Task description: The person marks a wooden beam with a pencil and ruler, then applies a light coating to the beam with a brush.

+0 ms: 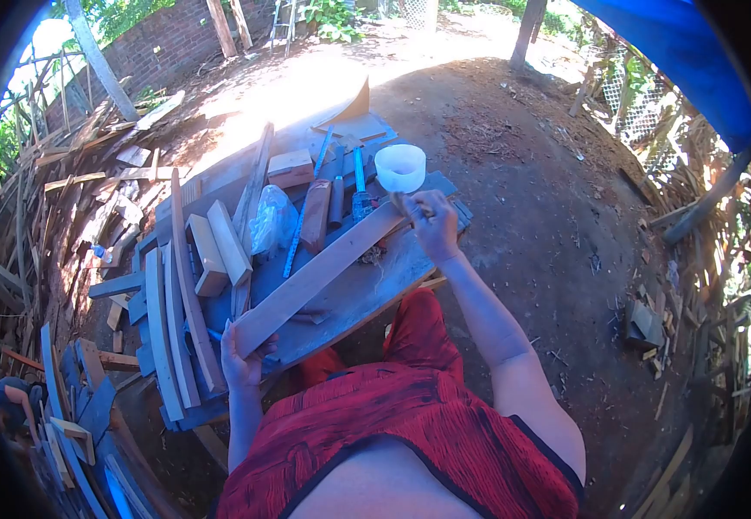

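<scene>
A long flat wooden board point(319, 281) slants over the workbench point(341, 316). My left hand point(244, 353) is wrapped round its lower left end. At the board's upper right end is my right hand point(431, 223), its fingers closed; what they hold, if anything, is too small to make out. Just above that hand stands a white plastic bowl point(400, 168). Beyond the board lie a reddish wood block point(315, 216), a blue ruler point(306, 208), a clear plastic bag point(273, 220) and a blue metal tool point(361, 195).
Curved wooden strips point(187, 303) and short planks point(208, 255) cover the bench's left side. More boards point(90, 424) are stacked at the lower left, by another person's arm point(22, 405). Scrap wood point(645, 324) lies on the ground at right. A post point(527, 36) stands behind.
</scene>
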Available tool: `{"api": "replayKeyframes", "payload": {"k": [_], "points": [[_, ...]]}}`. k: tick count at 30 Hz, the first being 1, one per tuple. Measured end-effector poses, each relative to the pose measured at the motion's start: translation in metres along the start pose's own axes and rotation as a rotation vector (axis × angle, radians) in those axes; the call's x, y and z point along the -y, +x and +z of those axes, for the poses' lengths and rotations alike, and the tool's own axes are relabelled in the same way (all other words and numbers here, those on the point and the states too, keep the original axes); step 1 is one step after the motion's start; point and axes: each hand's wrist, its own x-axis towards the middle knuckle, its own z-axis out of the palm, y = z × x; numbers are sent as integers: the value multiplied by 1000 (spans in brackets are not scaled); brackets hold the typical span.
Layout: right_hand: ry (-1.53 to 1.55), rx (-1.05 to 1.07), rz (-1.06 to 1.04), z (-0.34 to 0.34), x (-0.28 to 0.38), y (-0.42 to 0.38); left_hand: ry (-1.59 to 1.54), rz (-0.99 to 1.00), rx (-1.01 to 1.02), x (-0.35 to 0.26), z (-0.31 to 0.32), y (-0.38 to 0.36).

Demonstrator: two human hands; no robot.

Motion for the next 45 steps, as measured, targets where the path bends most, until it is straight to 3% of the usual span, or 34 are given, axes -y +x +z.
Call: {"api": "replayKeyframes", "payload": {"k": [8, 17, 20, 22, 25, 27, 31, 35, 38, 42, 45], "points": [[110, 180, -123, 16, 66, -31, 15, -14, -15, 0, -1, 0], [573, 356, -128, 27, 127, -56, 10, -22, -31, 1, -2, 0], [752, 468, 46, 29, 126, -57, 13, -30, -43, 0, -1, -1], [1067, 558, 548, 30, 119, -56, 30, -17, -8, -1, 0, -1], [1033, 450, 595, 26, 84, -46, 31, -15, -20, -1, 0, 0], [1045, 289, 740, 23, 52, -40, 29, -13, -24, 0, -2, 0], [881, 30, 801, -3, -7, -20, 34, -10, -38, -1, 3, -1], [702, -290, 812, -23, -68, -6, 32, -22, -64, 0, -2, 2], [559, -395, 742, -33, -110, -4, 30, -9, -45, -1, 0, 2], [496, -419, 640, -40, -90, 0, 40, -8, -42, -2, 3, 0], [204, -205, 204, -28, -42, -3, 48, -8, -49, -3, 5, 0]]}}
